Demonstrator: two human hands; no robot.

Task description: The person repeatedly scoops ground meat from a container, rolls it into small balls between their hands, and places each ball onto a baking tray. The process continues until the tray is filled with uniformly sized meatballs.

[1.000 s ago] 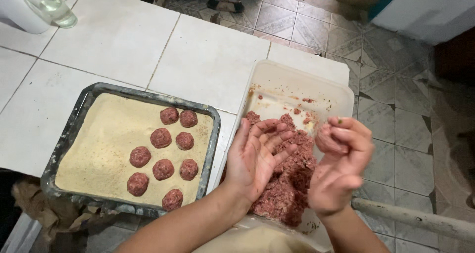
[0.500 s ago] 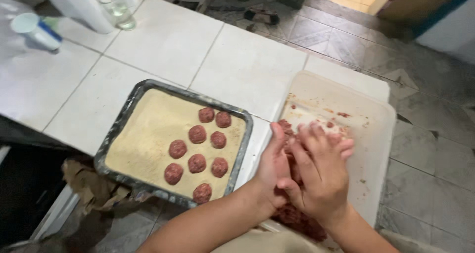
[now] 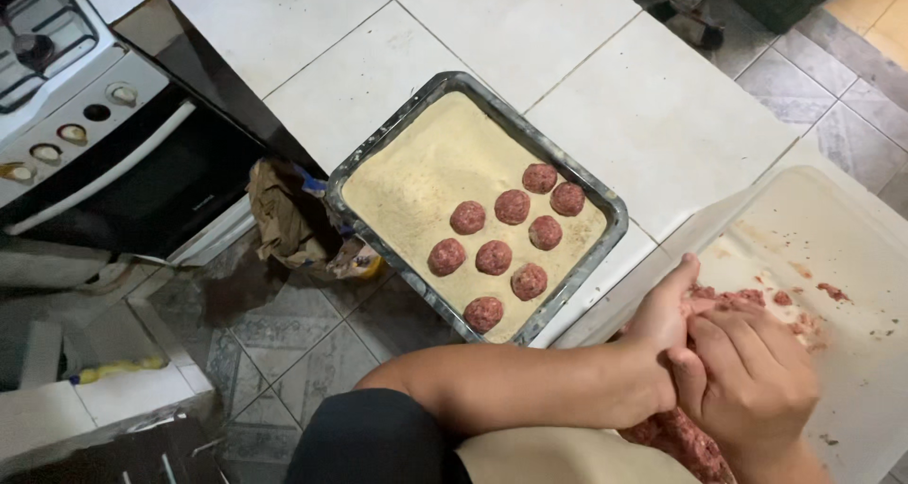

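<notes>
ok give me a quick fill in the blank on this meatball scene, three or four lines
1. The grey metal baking tray holds ____ raw meatballs.
2. The meatballs rest on a layer of pale ____.
3. The left hand and right hand are pressed together over the ____ meat in the clear plastic tub.
4. The tray sits on a white ____ counter.

Missing words: eight; breadcrumbs; minced; tiled

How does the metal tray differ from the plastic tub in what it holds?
The metal tray holds pale crumbs and eight shaped meatballs; the plastic tub holds loose minced meat. Both hands, left hand and right hand, work over the tub, none at the tray. Both stand on the tiled counter.
</notes>
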